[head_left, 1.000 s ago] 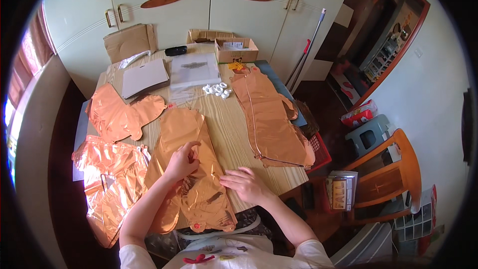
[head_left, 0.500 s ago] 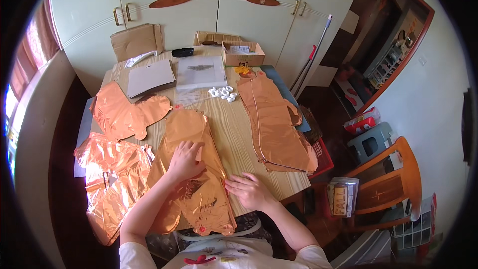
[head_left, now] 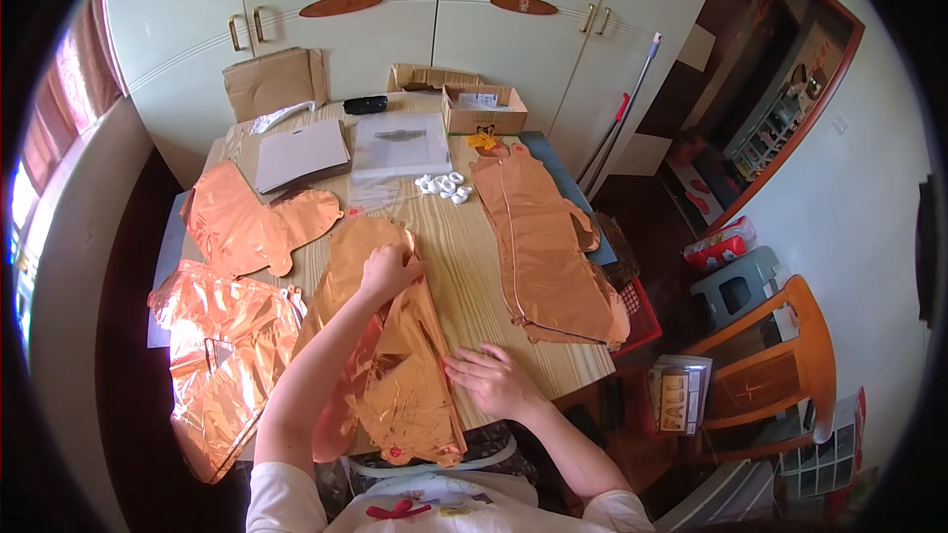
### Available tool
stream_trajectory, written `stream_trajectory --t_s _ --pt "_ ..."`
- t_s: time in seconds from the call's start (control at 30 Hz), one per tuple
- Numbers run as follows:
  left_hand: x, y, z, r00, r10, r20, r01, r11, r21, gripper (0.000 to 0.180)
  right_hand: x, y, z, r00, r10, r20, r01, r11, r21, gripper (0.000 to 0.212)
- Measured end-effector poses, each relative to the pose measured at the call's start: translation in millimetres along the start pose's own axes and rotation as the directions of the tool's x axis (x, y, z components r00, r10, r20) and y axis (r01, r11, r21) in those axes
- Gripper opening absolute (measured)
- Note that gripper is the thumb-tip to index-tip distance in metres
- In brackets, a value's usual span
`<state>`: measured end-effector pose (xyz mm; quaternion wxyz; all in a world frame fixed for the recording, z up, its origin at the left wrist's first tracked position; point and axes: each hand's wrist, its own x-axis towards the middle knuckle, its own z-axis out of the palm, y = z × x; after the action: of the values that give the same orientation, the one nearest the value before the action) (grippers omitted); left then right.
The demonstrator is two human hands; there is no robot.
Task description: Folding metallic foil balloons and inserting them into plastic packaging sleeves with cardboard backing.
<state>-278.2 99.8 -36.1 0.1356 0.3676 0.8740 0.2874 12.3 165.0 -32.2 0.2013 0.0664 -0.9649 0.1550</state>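
A flat, deflated copper foil balloon lies lengthwise before me, its near end reaching the table's front edge. My left hand is closed on its upper right part, the fingertips pinching the foil's edge. Fingers stretched out, my right hand rests on the table at the balloon's right edge, the fingertips touching the foil. To the left lie a shiny crumpled foil balloon and, above it, another folded foil piece. On the right is a stack of flat copper foil.
Toward the back are white ribbon rolls, clear plastic bags, grey boards, a black pouch and an open cardboard box. A wooden chair and a grey stool stand right of the table.
My left hand has moved up and slightly right along the balloon, and the foil under that forearm has shifted and folded. My right hand has stayed nearly in place.
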Motion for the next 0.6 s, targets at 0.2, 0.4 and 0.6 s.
stream_trajectory --t_s 0.2,0.4,0.6 --pt "-5 11 2 0.998 -0.005 -0.067 0.009 0.998 0.065 0.029 -3 2 1 1.0 -0.006 -0.007 0.006 1.0 -0.01 0.024" --pt "-6 12 5 0.988 0.052 -0.144 -0.029 0.987 0.156 0.028 -2 1 -1 1.0 -0.004 0.005 0.004 1.0 0.021 0.027" --pt "-17 16 9 0.871 0.312 -0.38 -0.162 0.912 0.378 0.019 -2 1 2 1.0 -0.004 -0.001 0.004 1.0 0.027 0.027"
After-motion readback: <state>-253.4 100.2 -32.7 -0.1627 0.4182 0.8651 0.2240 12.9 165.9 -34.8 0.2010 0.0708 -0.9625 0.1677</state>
